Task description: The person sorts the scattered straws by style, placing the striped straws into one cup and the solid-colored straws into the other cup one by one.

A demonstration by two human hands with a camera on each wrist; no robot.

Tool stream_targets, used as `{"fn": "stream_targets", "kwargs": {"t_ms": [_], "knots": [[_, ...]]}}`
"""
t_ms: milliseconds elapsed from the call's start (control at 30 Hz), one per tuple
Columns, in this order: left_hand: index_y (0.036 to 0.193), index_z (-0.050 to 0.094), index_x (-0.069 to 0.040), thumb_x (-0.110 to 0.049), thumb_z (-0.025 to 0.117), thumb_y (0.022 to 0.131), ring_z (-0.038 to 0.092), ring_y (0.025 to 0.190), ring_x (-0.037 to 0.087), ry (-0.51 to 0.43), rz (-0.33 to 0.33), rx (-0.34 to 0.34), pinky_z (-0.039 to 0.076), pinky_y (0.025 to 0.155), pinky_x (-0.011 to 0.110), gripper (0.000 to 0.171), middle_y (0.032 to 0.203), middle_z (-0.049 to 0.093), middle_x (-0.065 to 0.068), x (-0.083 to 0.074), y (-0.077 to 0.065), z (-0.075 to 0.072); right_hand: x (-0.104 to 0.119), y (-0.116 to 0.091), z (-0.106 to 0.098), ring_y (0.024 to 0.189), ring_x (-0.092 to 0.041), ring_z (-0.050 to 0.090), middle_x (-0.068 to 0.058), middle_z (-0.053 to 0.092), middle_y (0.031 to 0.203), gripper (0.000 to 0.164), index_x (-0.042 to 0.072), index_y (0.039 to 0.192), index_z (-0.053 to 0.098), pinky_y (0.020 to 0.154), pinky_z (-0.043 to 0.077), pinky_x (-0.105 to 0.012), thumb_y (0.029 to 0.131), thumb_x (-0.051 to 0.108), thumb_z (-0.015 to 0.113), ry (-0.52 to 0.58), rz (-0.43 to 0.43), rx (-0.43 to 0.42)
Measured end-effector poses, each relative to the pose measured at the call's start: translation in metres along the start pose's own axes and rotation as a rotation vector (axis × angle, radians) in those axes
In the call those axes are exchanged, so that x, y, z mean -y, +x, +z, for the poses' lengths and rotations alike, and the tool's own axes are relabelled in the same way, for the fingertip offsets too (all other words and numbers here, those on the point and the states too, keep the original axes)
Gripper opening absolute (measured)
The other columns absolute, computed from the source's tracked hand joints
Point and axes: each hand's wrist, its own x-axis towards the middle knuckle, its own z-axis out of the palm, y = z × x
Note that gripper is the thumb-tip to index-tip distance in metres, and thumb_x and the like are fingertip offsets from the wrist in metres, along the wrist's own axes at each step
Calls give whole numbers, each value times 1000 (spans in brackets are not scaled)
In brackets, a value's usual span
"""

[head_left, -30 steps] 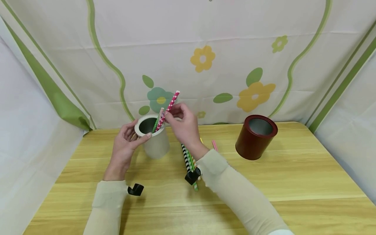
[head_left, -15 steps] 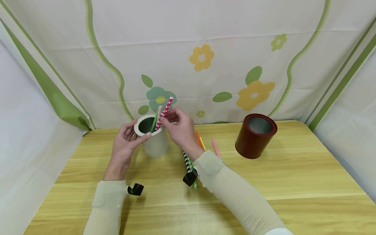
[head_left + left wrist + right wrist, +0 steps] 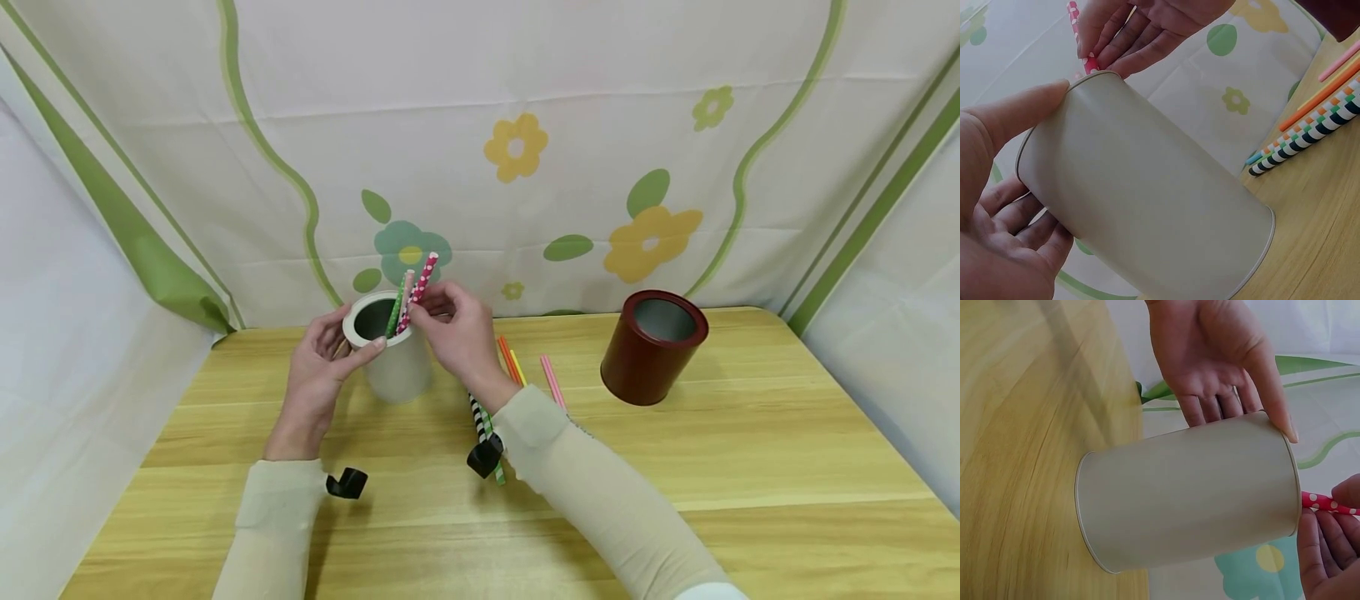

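My left hand (image 3: 318, 375) holds a whitish can (image 3: 399, 375) by its rim, thumb at the near edge and fingers around the left side. A red straw with white dots (image 3: 427, 271) leans inside the can, its upper part sticking out. My right hand (image 3: 461, 333) pinches that straw just above the rim between thumb and fingers, as the right wrist view also shows. Beside it in the can stand a green straw (image 3: 393, 315) and a pale pink straw (image 3: 408, 285). Their lower ends are hidden by the can wall.
A dark red can (image 3: 645, 358) stands at the right on the wooden table (image 3: 750, 450). Between the cans lie pink straws (image 3: 553, 379), orange straws (image 3: 507, 358) and a black-and-white striped straw (image 3: 1304, 142), partly under my right forearm. A flowered curtain (image 3: 450, 150) hangs behind.
The dotted red straw has moved down and left, deeper into the whitish can, and my right hand has come down with it. My left hand stays on the can.
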Motion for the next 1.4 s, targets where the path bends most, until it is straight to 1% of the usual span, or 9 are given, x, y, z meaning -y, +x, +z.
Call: {"fn": "stream_targets", "kwargs": {"t_ms": [300,500,800,900,1000,1100,1200,1300,1400], "knots": [[165,39,-13,-7,82,95,35,162,21,-8,3,16,28,137,38,82,172,43,7,1,-1,-1,0,-1,0,98,-20,73,-9,79,107,20,7,115,75,89,65,-27,98,17,76,-36,-5,8],[165,38,-13,-8,82,96,34,162,21,-13,1,19,27,137,38,83,172,43,7,2,-1,-1,1,-2,1,98,-17,72,-6,79,106,21,8,116,74,90,64,-27,98,20,76,-52,0,7],[164,39,-14,-7,83,95,36,160,20,-19,-1,11,28,137,38,82,171,44,6,4,0,0,0,-4,1,98,-16,71,-4,78,105,19,12,115,73,84,65,-24,99,22,75,-49,9,3],[164,40,-14,-8,83,95,36,160,20,-20,-4,10,28,137,38,82,171,44,6,4,0,0,0,-5,1,98,-16,71,-3,78,105,19,12,115,74,86,65,-26,99,22,75,-51,10,-2],[165,40,-14,-8,83,95,36,160,20,-23,-7,10,28,137,38,82,171,44,6,4,0,1,2,-6,0,99,-16,72,-3,79,105,20,12,115,75,89,65,-28,98,22,76,-47,22,-26],[164,40,-14,-7,83,95,37,159,20,-28,-5,5,29,137,37,82,171,44,6,5,0,2,3,-11,-2,101,-15,72,-2,79,106,23,13,117,76,91,64,-28,97,22,77,-34,55,-68],[164,40,-14,-6,83,94,38,158,20,-34,-3,2,29,137,37,82,170,45,6,5,0,2,0,-17,-8,99,-18,73,-5,78,107,24,11,118,76,88,67,-32,96,20,77,19,103,-120],[164,40,-14,-7,83,95,38,159,20,-35,-4,7,29,137,37,82,170,44,6,4,-1,2,-9,-25,-18,94,-19,74,-8,77,106,21,9,116,77,87,68,-39,96,16,78,84,173,-163],[164,40,-14,-7,83,95,38,159,20,-38,0,4,29,137,37,82,170,45,6,4,-1,0,-20,-33,-27,92,-20,74,-7,76,105,20,10,114,76,90,68,-48,96,17,79,115,239,-178]]}}
